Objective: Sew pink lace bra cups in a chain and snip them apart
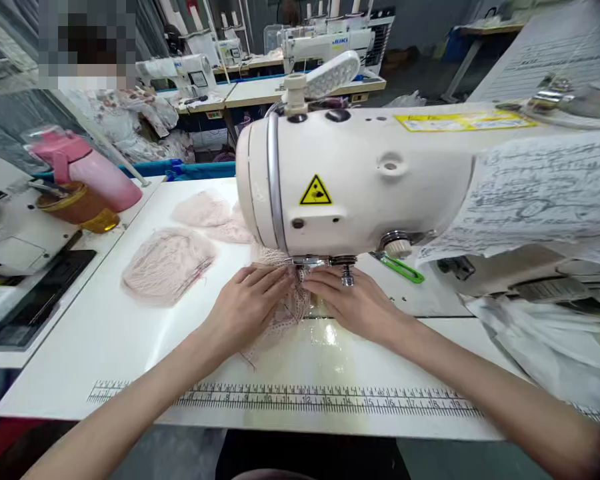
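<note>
A pale pink lace piece [283, 317] lies under the needle area of a white sewing machine [355, 173], its lower edge trailing loose threads toward me. My left hand [253, 293] is on the left of the lace, fingers together and closed down on it. From the right, my right hand [353, 300] has its fingertips on the lace edge beside the presser foot, closed on it. The machine head hides part of the fingertips and the needle. More pink lace pieces lie to the left, one a rounded stack [167, 267], another farther back [203, 210].
Green-handled thread snips [400, 268] lie right of the needle. A printed ruler [305, 400] runs along the table's front edge. Left stand a pink bottle [93, 167], an amber cup [80, 207] and a dark phone-like slab [40, 300]. Handwritten paper [545, 193] hangs on the machine. Another person sits beyond.
</note>
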`<state>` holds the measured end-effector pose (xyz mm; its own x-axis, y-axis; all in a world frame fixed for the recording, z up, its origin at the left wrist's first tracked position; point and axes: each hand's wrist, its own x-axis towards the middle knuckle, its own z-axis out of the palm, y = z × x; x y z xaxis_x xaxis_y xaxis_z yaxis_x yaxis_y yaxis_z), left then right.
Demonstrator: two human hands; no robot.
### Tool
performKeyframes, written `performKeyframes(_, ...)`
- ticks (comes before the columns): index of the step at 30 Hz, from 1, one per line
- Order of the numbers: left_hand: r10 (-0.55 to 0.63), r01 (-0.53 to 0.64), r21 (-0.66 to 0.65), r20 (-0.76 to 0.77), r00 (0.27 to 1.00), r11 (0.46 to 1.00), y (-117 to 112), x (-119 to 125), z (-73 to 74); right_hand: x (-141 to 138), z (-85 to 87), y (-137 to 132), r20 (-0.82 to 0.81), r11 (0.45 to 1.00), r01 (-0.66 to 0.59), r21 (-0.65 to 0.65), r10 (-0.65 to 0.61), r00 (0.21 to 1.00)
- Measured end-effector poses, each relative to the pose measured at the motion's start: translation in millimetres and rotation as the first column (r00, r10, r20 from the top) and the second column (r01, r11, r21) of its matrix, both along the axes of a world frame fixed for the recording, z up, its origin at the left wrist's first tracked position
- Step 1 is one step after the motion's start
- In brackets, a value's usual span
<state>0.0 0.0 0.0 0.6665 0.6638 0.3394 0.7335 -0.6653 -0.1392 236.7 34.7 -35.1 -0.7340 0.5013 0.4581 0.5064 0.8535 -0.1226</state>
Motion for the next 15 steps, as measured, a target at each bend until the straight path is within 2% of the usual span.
performKeyframes(2, -0.124, 0.123, -0.031, -0.023, 0.992, 0.992, -13, -10, 14.0, 0, 10.9, 0, 0.013, 0.997, -0.031, -0.074, 0.032, 0.999)
performKeyframes(4, -0.225, 0.223, -0.042, -0.056, 0.973, 0.974, -28, -22, 20.6, -1, 18.0, 0, 0.016, 0.988, -0.059, -0.142, 0.062, 0.998)
performKeyframes(6, -0.318, 0.317, -0.026, -0.113, 0.941, 0.948, -45, -35, 16.5, -5, 19.4, 1, 0.010, 0.975, -0.084, -0.207, 0.088, 0.996)
performKeyframes(8, -0.325, 0.332, 0.016, -0.165, 0.931, 0.943, -61, -46, 5.5, -9, 16.4, 2, -0.015, 0.962, -0.114, -0.247, 0.114, 0.993)
performKeyframes(10, -0.267, 0.274, 0.041, -0.128, 0.955, 0.961, -73, -52, -3.9, -11, 12.3, 3, -0.028, 0.955, -0.143, -0.259, 0.140, 0.990)
performKeyframes(12, -0.131, 0.132, -0.024, 0.027, 0.991, 0.991, -78, -52, -3.9, -11, 10.0, 3, -0.006, 0.949, -0.159, -0.272, 0.163, 0.987)
performKeyframes(15, 0.129, -0.075, -0.238, 0.218, 0.967, 0.968, -71, -44, 16.3, -9, 9.9, 2, -0.009, 0.951, -0.129, -0.280, 0.132, 0.991)
